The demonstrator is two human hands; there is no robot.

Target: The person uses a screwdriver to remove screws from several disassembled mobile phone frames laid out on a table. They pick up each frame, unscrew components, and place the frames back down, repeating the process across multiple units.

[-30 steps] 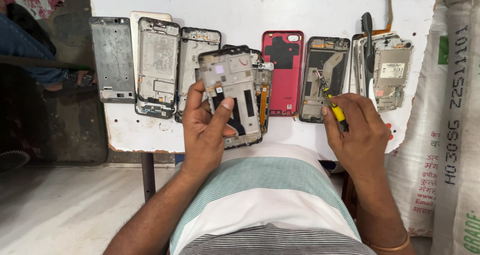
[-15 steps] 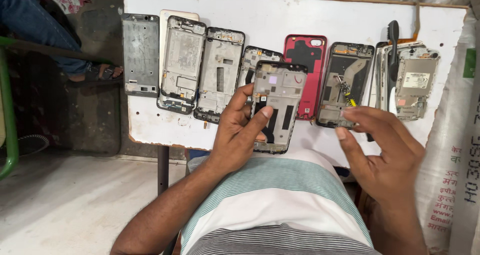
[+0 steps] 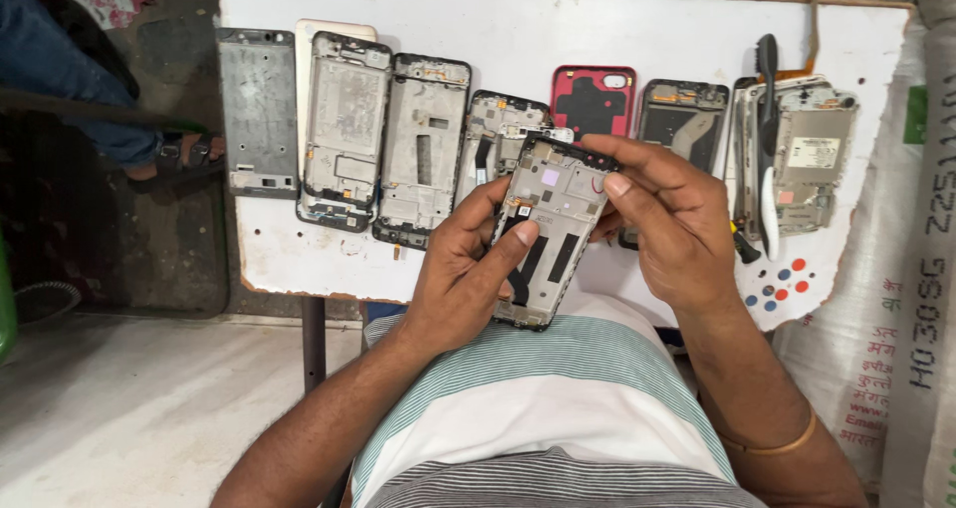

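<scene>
My left hand [image 3: 466,269] holds a stripped grey phone frame [image 3: 546,231] from below and the side, thumb resting across its face. It is lifted over the near edge of the white board table [image 3: 299,259], above my striped shirt. My right hand [image 3: 669,219] pinches the frame's top right corner with fingertips and thumb. A small yellow-and-black screwdriver end [image 3: 741,245] pokes out beside my right palm; whether the hand holds it or it lies on the board, I cannot tell.
Several other phone frames [image 3: 344,129] lie in a row on the board, along with a red phone back [image 3: 594,100] and a black-and-white tool [image 3: 768,149] on a frame at right. Printed sacks [image 3: 926,269] stand at the right. Another person's sandalled foot [image 3: 174,159] is at left.
My left hand lifted the phone frame nearer to me. My right hand came off the board at the right and closed its fingers on the frame's top corner.
</scene>
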